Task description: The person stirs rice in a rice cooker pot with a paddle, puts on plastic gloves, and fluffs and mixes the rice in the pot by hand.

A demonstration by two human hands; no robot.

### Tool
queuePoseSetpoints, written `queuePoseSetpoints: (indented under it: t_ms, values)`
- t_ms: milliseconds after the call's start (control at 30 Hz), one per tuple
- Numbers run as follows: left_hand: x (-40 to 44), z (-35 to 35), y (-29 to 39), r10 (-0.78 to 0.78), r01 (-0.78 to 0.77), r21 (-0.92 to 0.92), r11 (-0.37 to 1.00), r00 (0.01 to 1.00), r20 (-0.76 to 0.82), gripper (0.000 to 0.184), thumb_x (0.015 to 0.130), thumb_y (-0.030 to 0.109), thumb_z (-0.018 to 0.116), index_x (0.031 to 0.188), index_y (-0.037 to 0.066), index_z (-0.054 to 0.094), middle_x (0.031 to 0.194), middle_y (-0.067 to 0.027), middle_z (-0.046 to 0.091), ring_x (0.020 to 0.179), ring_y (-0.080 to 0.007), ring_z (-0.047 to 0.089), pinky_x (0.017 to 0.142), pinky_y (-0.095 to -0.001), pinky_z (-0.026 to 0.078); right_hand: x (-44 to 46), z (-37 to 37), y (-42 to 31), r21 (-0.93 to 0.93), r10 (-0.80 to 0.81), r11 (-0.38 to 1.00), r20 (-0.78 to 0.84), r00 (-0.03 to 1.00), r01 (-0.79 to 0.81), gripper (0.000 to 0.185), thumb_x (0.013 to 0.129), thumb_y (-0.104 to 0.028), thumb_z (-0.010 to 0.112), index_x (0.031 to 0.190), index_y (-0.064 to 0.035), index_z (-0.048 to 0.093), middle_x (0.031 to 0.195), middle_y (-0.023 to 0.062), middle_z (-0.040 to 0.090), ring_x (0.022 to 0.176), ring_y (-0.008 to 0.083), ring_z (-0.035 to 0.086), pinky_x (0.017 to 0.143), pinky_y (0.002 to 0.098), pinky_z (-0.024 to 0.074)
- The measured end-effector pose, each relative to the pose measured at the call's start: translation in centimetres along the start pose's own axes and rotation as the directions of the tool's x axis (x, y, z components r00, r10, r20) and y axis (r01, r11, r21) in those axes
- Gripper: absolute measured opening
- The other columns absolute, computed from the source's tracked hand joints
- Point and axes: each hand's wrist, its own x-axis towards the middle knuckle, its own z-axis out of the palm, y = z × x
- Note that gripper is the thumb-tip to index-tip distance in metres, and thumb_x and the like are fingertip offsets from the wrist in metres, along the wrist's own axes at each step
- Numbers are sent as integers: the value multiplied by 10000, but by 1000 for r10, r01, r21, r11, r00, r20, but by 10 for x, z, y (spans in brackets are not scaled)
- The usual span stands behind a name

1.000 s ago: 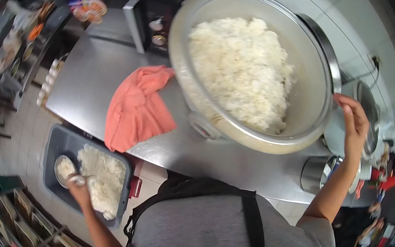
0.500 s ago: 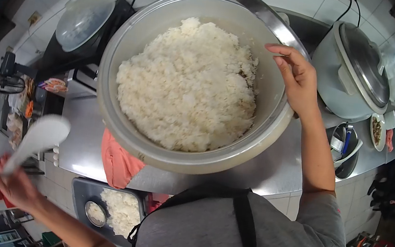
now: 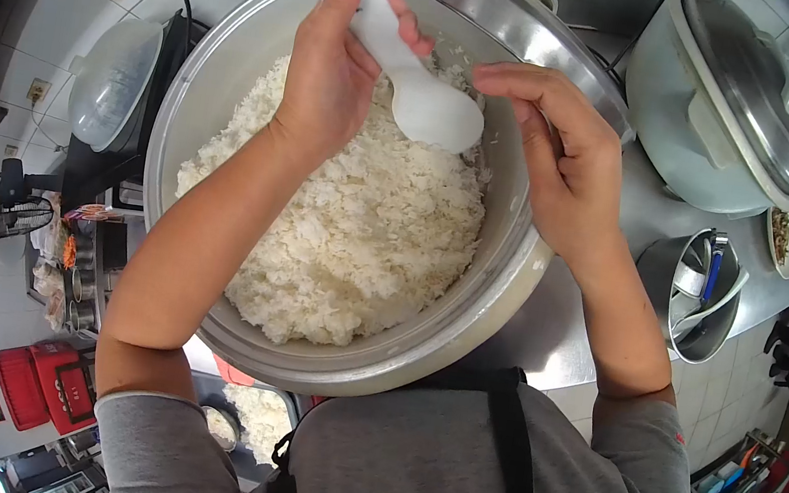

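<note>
My left hand [image 3: 321,85] is closed around the handle of a white rice paddle [image 3: 437,111]. The paddle's blade is over the cooked white rice [image 3: 366,233], toward the back right of the heap. That rice fills much of a large round cooker pot [image 3: 472,343]. My right hand [image 3: 554,153] is by the pot's right rim, fingers bent and somewhat apart, holding nothing that I can see. Its fingertips reach in over the pot, close to the paddle blade. Behind the pot leans a shiny metal lid [image 3: 508,10].
A second large cooker [image 3: 726,112] with its lid on stands at the right. Nearer is a metal container [image 3: 657,283] with utensils, beside a plate of food [image 3: 784,241]. A grey tub [image 3: 291,409] with rice sits below the counter. Left is a translucent lid [image 3: 114,86].
My left hand has swung from the far left to above the pot, bringing the rice paddle over the rice. My right hand has shifted slightly at the rim. The view has moved closer.
</note>
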Motion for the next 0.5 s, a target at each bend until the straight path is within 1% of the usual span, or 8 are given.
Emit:
queuePoseSetpoints:
  t_ms: [67, 133, 167, 233, 267, 367, 467, 500]
  values:
    - [-10, -1, -9, -75, 73, -64, 995, 997, -25, 570, 997, 601, 357, 939, 67, 549, 793, -97, 561, 796, -246, 549, 864, -420, 447, 0, -1, 1, 5, 5, 1000, 8, 1000, -5, 349, 833, 147, 475, 1058, -38, 667, 1070, 124, 676, 943, 271, 656, 811, 334, 514]
    - [-31, 3, -7, -102, 105, -64, 992, 994, 47, 573, 985, 618, 372, 908, 78, 547, 740, -81, 555, 748, -207, 556, 816, -384, 471, 0, -2, 1, 6, 14, 1000, 11, 1000, -14, 352, 819, 152, 476, 1047, -37, 667, 1057, 128, 673, 944, 282, 657, 806, 337, 513]
    - [-41, 4, -4, -116, 121, -62, 991, 989, 87, 575, 980, 627, 380, 893, 83, 546, 714, -73, 552, 723, -187, 560, 792, -366, 483, 0, -2, 2, -4, -11, 1000, 2, 1000, 11, 350, 813, 154, 478, 1040, -35, 667, 1054, 130, 671, 946, 289, 657, 807, 338, 513]
    - [-59, 0, 15, -104, 119, -52, 992, 968, 231, 603, 943, 682, 387, 872, 97, 513, 696, -51, 529, 677, -176, 527, 759, -364, 461, 0, -2, 4, -29, -61, 998, -10, 998, 60, 347, 801, 156, 481, 1027, -32, 666, 1048, 134, 667, 948, 302, 656, 809, 341, 514]
    - [-67, -4, 28, -98, 117, -47, 992, 950, 298, 618, 924, 710, 390, 862, 104, 496, 687, -40, 518, 654, -171, 510, 743, -364, 450, 0, -3, 4, -26, -52, 998, -7, 999, 52, 343, 802, 156, 481, 1024, -30, 665, 1044, 135, 666, 951, 306, 656, 811, 344, 514]
    - [-94, -19, 60, -121, 115, 38, 993, 954, 273, 644, 877, 762, 406, 816, 123, 454, 607, 2, 470, 539, -138, 453, 652, -346, 444, -1, -3, 3, -26, -43, 999, 4, 999, 43, 336, 802, 156, 482, 1019, -27, 662, 1035, 140, 664, 956, 315, 656, 815, 351, 513]
    - [-115, -29, 81, -83, 64, 85, 994, 963, 255, 642, 870, 764, 416, 805, 125, 436, 570, 12, 443, 485, -131, 418, 593, -331, 433, -1, -3, 2, -51, -58, 997, 19, 998, 59, 340, 799, 158, 483, 1021, -28, 660, 1033, 143, 664, 957, 319, 655, 817, 358, 513]
    - [-119, -32, 88, -77, 55, 103, 993, 972, 220, 643, 869, 763, 420, 804, 123, 431, 569, 11, 442, 486, -130, 421, 591, -324, 430, -1, -4, 2, -53, -55, 997, 24, 998, 56, 342, 796, 159, 484, 1021, -29, 660, 1032, 143, 664, 957, 321, 654, 817, 360, 512]
